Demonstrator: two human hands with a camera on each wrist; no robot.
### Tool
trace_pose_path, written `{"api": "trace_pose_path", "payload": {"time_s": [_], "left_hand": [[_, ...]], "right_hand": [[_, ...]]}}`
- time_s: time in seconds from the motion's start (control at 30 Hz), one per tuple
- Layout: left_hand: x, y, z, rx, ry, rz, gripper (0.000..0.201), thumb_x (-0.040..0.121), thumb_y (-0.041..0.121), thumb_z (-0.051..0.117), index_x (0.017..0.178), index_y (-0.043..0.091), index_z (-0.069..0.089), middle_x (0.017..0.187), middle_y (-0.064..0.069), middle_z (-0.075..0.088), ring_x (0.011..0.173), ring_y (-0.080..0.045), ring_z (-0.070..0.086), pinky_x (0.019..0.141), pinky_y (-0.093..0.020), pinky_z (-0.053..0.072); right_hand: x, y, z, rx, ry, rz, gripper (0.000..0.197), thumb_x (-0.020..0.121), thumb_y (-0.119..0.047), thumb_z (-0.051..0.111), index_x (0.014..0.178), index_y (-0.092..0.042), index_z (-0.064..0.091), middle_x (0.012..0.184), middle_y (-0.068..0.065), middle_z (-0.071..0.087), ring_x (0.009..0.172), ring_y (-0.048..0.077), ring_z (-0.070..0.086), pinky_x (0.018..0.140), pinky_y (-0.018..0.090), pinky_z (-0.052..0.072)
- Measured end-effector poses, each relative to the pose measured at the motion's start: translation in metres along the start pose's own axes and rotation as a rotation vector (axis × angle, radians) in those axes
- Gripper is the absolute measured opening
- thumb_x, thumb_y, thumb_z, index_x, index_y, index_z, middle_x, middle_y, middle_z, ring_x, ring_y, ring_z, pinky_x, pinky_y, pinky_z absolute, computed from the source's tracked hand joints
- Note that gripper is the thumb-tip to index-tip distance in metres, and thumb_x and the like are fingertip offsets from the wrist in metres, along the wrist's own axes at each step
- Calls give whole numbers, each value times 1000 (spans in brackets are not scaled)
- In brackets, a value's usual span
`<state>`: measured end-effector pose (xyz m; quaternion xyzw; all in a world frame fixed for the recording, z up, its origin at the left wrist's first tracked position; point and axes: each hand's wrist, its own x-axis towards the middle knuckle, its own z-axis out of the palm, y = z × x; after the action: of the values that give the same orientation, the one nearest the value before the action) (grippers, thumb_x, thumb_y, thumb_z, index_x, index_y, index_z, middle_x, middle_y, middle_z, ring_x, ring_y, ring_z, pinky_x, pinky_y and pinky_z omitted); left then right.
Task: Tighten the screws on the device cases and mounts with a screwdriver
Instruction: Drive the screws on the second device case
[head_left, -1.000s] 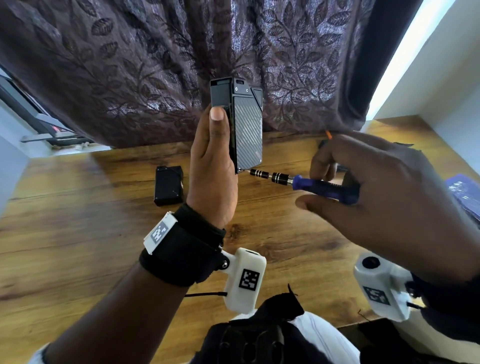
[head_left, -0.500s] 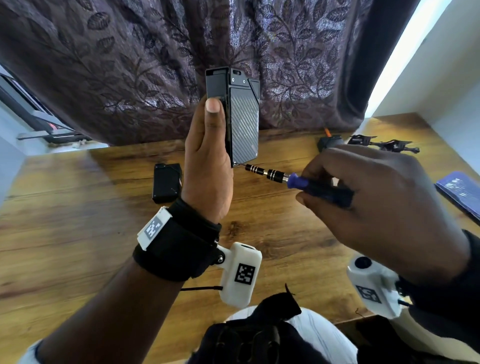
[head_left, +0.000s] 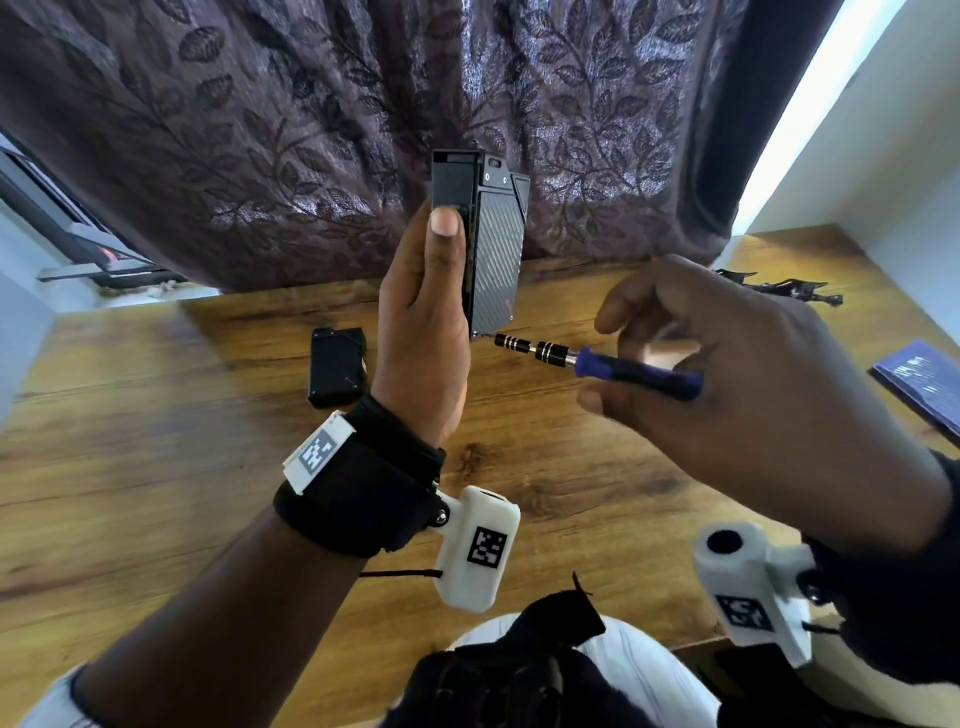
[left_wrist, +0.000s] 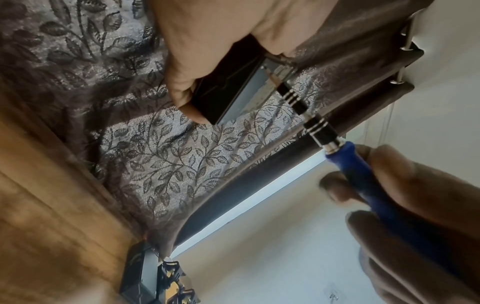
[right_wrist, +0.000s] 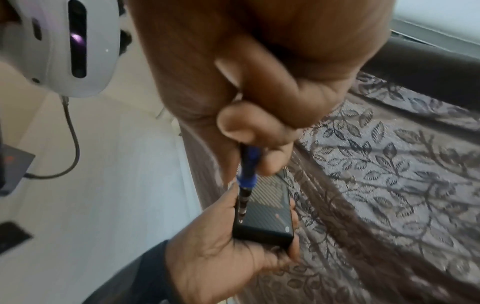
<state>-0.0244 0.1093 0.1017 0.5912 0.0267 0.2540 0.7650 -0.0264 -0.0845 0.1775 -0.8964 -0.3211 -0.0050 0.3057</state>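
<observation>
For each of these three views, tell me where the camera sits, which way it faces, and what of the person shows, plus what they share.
Head: on the head, facing forward and down at the wooden table; shows both forearms, left hand holding the device case upright, right hand holding the screwdriver.
Left wrist: looks up along the left palm at curtain and wall; right fingers show.
Right wrist: looks along the right fingers down at the case in the left hand's grip.
Shared: all three show case and screwdriver, tip at the case's lower corner.

Wooden table (head_left: 156, 493) bears 1 black case (head_left: 336, 366), mounts (head_left: 779, 288), booklet (head_left: 919, 379)
</observation>
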Motion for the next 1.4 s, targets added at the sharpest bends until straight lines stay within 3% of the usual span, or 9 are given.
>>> {"api": "trace_pose_path", "payload": {"time_s": [0.1,0.2,0.43,0.57,0.7,0.87,1.07,1.17,1.4], "left_hand": [[-2,-6,1,-6,9,-20,41,102,48,43,121,17,64,123,-21,63,121,-41,57,109,-75,37],[-4,-9,3,-35,15,-31,35,104,45,41,118,24,66,122,-12,63,120,-35,58,110,-72,38],[-1,-13,1,-4,-4,-14,40,102,50,44,112,14,58,113,-14,54,104,-30,48,92,-70,42],[0,-16,-1,-12,35,-43,40,99,53,47,110,17,61,112,-13,54,104,-29,48,89,-63,42],[-2,-16,-1,-32,31,-55,36,104,47,43,111,17,61,114,-14,58,107,-29,53,93,-61,45],[-4,-12,3,-26,19,-67,39,100,52,46,109,15,57,111,-12,53,102,-28,47,86,-53,39],[-4,-13,3,-31,36,-79,34,105,45,41,112,21,64,117,-11,63,113,-30,58,103,-63,46],[-4,-11,4,-45,45,-86,34,107,39,36,117,23,64,123,-7,67,126,-33,61,113,-65,42],[-2,-5,5,-45,50,-62,33,107,38,37,117,27,66,124,-5,67,131,-37,57,113,-69,39]], "right_hand": [[1,0,-4,-131,-2,-57,35,69,-47,80,92,-26,64,84,-15,63,70,-5,56,63,5,38],[-3,4,-2,-184,94,-84,23,77,-43,82,80,-23,71,71,-13,66,60,5,58,56,25,49],[-2,6,7,-214,96,-82,52,98,-50,50,59,-19,65,41,-10,36,36,9,39,42,24,36],[2,8,8,-175,22,-93,43,81,-67,58,83,-25,67,62,-13,60,53,4,55,51,22,42],[1,9,7,-175,0,-131,29,77,-45,75,93,-26,62,84,-12,64,66,11,58,56,32,51],[-3,11,7,-209,100,-138,31,93,-43,64,72,-21,70,50,-12,51,42,11,49,43,29,44],[-1,16,11,-165,-13,-94,38,81,-62,63,93,-26,63,74,-17,59,59,-3,52,49,24,45],[-2,16,12,-160,-2,-115,33,75,-42,79,96,-24,61,85,-15,61,65,1,54,53,23,46],[-4,17,11,-71,52,-93,38,94,-52,57,76,-23,73,52,-8,61,43,9,60,45,32,51]]}}
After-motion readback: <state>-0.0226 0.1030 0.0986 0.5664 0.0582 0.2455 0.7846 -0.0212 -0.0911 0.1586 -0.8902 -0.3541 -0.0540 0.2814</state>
